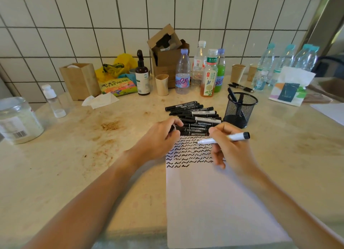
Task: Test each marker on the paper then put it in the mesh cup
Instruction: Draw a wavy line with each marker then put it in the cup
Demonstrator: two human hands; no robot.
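Note:
My right hand grips a white marker with a black end, its tip pointing left over the scribbled rows on the white paper. My left hand rests at the paper's top left edge, fingers curled round what looks like a marker cap. A pile of several black markers lies just beyond the paper. The black mesh cup stands to the right of the pile with a couple of markers inside.
Several bottles, paper cups, a cardboard box, a wooden box, snack bags and a tissue pack crowd the back of the stained table. A plastic jar sits at far left.

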